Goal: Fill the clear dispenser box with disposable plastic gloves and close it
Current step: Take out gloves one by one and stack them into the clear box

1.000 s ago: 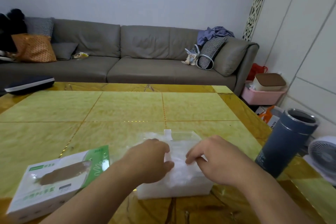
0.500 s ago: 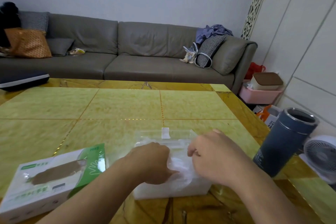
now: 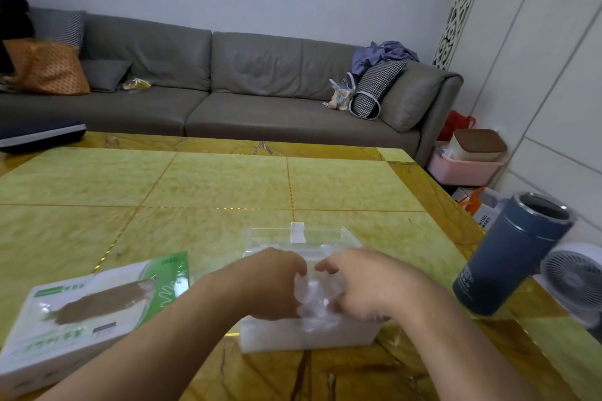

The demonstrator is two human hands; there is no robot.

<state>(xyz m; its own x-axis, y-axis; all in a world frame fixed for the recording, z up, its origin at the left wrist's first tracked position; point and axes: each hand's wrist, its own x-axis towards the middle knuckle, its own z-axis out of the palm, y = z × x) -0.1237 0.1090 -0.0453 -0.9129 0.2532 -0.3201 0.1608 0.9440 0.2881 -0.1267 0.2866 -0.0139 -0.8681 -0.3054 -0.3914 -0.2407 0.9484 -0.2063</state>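
The clear dispenser box (image 3: pixel 312 335) stands on the table's near edge, full of thin plastic gloves (image 3: pixel 314 296) that bulge above its top. Its clear lid (image 3: pixel 298 236) stands open behind, with a white tab at its far edge. My left hand (image 3: pixel 270 283) rests on the left of the pile, fingers curled into the gloves. My right hand (image 3: pixel 358 283) presses on the right side, fingers bent onto the plastic. The box's near wall shows white below both hands.
A white and green cardboard glove carton (image 3: pixel 84 306) lies left of the box. A dark blue steel cup (image 3: pixel 511 257) stands at the right table edge, a small white fan (image 3: pixel 576 280) beyond it. The yellow tiled table (image 3: pixel 211 185) stretches ahead toward a grey sofa (image 3: pixel 260 91).
Both hands have drawn toward me over the pile, bunching the gloves between them. The lid behind them now shows more. The carton and the cup have stayed put.
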